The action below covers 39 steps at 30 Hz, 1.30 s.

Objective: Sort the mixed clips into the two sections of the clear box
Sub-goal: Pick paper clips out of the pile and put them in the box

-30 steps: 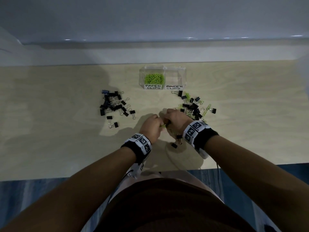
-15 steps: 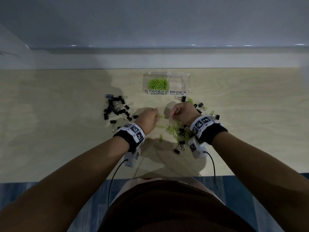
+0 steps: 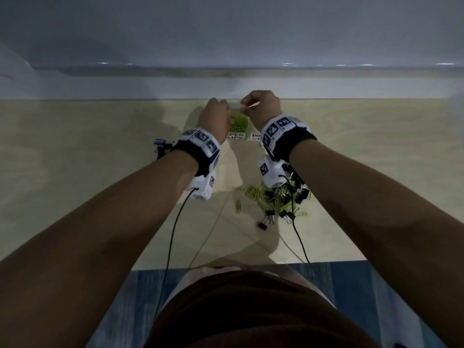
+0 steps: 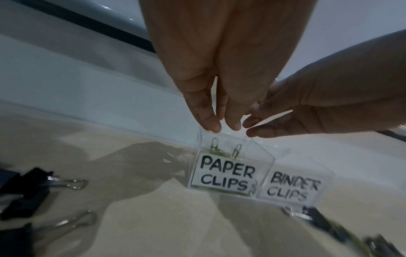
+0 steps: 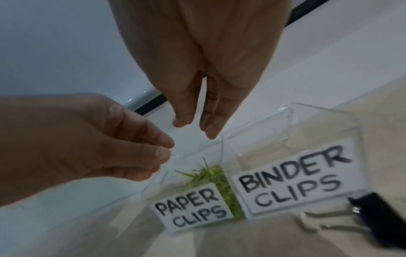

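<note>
The clear box [image 3: 247,121] stands at the table's far edge, with labels PAPER CLIPS [image 4: 226,173] and BINDER CLIPS [image 5: 292,177]. Green paper clips [image 3: 238,123] fill the left section; two [image 4: 226,149] sit upright near its top. I see nothing in the binder section. My left hand [image 4: 222,127] hangs over the paper section, fingers pointing down, slightly apart, with nothing between them. My right hand [image 5: 195,128] hovers beside it over the same section's back rim, its fingers straight and holding nothing. A mixed pile [image 3: 278,197] of green and black clips lies nearer me.
A group of black binder clips [image 3: 162,146] lies left of the box, mostly behind my left wrist, and shows close up in the left wrist view [image 4: 26,187]. One binder clip [image 5: 377,208] sits right in front of the binder label. Wrist cables trail over the table's near edge [image 3: 251,263].
Both hands have moved from the mixed pile forward to above the box. The green paper clips they pinched earlier are no longer in the fingers.
</note>
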Available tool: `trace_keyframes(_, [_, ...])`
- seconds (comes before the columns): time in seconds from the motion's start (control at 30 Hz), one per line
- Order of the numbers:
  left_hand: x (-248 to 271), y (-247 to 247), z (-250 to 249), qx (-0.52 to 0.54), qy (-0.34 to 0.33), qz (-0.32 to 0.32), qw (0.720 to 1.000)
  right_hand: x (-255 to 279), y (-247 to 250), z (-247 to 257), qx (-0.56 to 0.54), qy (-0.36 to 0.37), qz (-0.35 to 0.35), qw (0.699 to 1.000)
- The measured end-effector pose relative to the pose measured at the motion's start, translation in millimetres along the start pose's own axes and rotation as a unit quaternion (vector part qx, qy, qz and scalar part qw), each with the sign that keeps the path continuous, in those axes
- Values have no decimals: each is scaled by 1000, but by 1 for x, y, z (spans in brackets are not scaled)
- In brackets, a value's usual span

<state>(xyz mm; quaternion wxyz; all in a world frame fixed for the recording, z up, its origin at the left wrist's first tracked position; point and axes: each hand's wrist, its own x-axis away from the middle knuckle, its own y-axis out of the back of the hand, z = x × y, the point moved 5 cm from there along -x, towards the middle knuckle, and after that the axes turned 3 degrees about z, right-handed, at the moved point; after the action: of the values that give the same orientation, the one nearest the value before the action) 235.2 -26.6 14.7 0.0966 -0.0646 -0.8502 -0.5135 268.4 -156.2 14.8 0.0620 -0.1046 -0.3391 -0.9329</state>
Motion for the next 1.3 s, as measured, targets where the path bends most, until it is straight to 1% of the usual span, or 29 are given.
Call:
trace_keyframes(0.07, [20, -6, -2, -15, -54, -8, 998, 13, 6, -14, 33, 33, -3, 999])
trace_keyframes(0.1, [35, -12, -5, -9, -85, -9, 996, 25, 9, -21, 53, 60, 10, 997])
trace_keyframes(0.13, [53, -21, -8, 3, -113, 9, 994, 38, 11, -30, 73, 80, 31, 994])
trace_keyframes(0.17, [73, -33, -13, 14, -141, 45, 989, 55, 13, -41, 90, 89, 60, 990])
trace_keyframes(0.2, [94, -47, -18, 19, -166, 99, 981, 72, 14, -53, 106, 90, 91, 986])
trace_keyframes(0.27, [130, -82, -28, -16, -220, 218, 951, 107, 16, -73, 144, 97, 149, 974])
trace_keyframes(0.3, [144, -100, -32, -43, -241, 264, 933, 123, 15, -81, 163, 113, 174, 965])
trace_keyframes(0.33, [155, -115, -35, -65, -248, 297, 920, 140, 13, -87, 178, 137, 195, 955])
trace_keyframes(0.37, [162, -126, -38, -79, -244, 312, 915, 155, 10, -93, 190, 161, 211, 945])
trace_keyframes(0.43, [172, -137, -41, -82, -229, 299, 923, 180, 3, -104, 204, 211, 222, 930])
trace_keyframes(0.5, [176, -139, -42, -70, -224, 262, 936, 194, -4, -116, 222, 239, 219, 920])
trace_keyframes(0.57, [179, -139, -41, -56, -222, 243, 942, 198, -11, -127, 257, 252, 210, 909])
trace_keyframes(0.63, [180, -137, -36, -36, -214, 247, 944, 198, -16, -137, 292, 257, 205, 898])
trace_keyframes(0.7, [180, -129, -25, -16, -217, 243, 945, 199, -19, -139, 315, 250, 197, 894])
trace_keyframes(0.77, [174, -116, -7, 14, -203, 210, 956, 200, -16, -134, 323, 257, 180, 893])
trace_keyframes(0.83, [162, -98, 15, 25, -158, 161, 974, 204, -13, -129, 328, 281, 163, 887])
trace_keyframes(0.9, [147, -82, 32, -3, -122, 113, 986, 210, -11, -128, 342, 302, 158, 876])
trace_keyframes(0.97, [133, -74, 37, -44, -112, 92, 988, 219, -9, -132, 356, 306, 167, 867])
trace_keyframes(1.03, [125, -76, 23, -55, -139, 89, 985, 225, -3, -139, 353, 296, 169, 871])
trace_keyframes(1.1, [125, -84, -4, -37, -183, 97, 977, 228, 6, -148, 347, 280, 165, 880])
trace_keyframes(1.13, [128, -91, -18, -24, -202, 110, 973, 229, 12, -151, 331, 270, 160, 890])
trace_keyframes(1.17, [131, -99, -32, -14, -216, 126, 968, 228, 20, -155, 303, 253, 149, 907])
trace_keyframes(1.23, [137, -117, -54, -12, -236, 151, 960, 224, 34, -162, 239, 197, 112, 944])
trace_keyframes(1.3, [139, -133, -65, -35, -254, 163, 953, 221, 40, -167, 198, 143, 72, 967])
